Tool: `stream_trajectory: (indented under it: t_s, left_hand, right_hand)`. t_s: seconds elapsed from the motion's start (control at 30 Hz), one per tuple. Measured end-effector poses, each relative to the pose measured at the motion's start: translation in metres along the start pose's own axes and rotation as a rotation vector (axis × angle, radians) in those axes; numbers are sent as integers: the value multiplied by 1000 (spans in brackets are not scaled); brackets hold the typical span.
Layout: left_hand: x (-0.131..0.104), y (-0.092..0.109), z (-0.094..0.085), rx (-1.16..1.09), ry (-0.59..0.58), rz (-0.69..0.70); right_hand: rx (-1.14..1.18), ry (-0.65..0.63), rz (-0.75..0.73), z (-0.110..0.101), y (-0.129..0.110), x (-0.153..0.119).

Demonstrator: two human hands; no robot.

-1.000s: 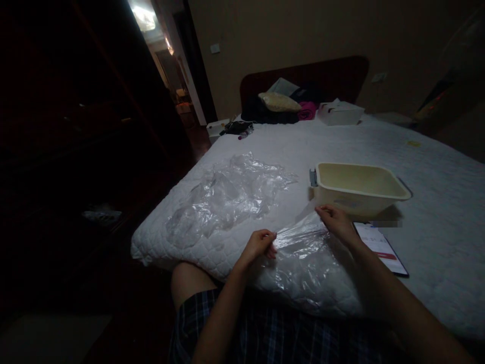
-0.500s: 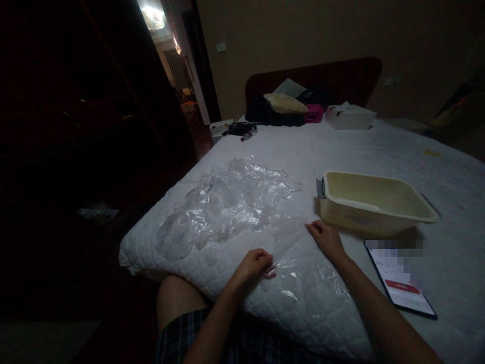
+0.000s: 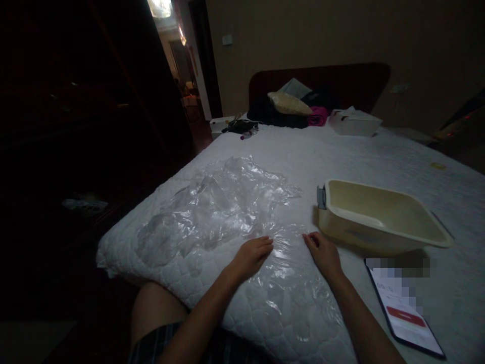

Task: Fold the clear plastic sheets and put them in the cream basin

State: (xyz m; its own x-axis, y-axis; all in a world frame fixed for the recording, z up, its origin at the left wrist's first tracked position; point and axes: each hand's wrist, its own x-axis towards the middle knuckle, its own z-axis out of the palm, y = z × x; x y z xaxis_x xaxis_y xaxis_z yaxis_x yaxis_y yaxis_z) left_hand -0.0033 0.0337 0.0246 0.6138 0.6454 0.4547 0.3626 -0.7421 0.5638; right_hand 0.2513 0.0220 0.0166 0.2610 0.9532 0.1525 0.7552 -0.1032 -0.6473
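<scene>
A clear plastic bag (image 3: 286, 296) lies spread on the white quilted bed at its near edge, between my two hands. My left hand (image 3: 252, 257) rests at the bag's left side, palm down, fingers stretched out over the film. On the opposite side, my right hand (image 3: 325, 255) has its thumb and forefinger pinched at the bag's upper right edge. A crumpled heap of clear plastic bags (image 3: 223, 197) spreads beyond my left hand. Whether the heap and the near bag are joined is hard to see.
A cream plastic bin (image 3: 382, 242) with a grey latch stands right of my right hand. Nearer lies a phone (image 3: 407, 316) with a lit screen. Farther back are a white box (image 3: 354, 124), a yellow pillow (image 3: 290, 103), dark bedding and a small bottle (image 3: 248, 133).
My left hand has moved up along the bag and gone from closed fingers to stretched ones. My right hand stays near the same edge. The bag lies flatter, and the view has shifted slightly.
</scene>
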Motion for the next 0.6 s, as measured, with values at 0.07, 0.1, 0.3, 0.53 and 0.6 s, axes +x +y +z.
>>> stream_trajectory:
  t_s: [0.07, 0.1, 0.3, 0.53, 0.6]
  left_hand:
    - [-2, -10, 7, 46, 9, 8]
    - [-3, -13, 9, 57, 16, 5]
    - [-7, -13, 11, 89, 24, -23]
    - [-6, -11, 12, 143, 28, 7]
    - [-7, -10, 13, 189, 6, 31]
  right_hand:
    - [78, -9, 16, 1, 4, 3]
    - [130, -25, 37, 1, 6, 6]
    - [213, -78, 157, -19, 9, 13]
    - [-299, 6, -471, -17, -39, -16]
    - [-374, -128, -637, 0, -41, -24]
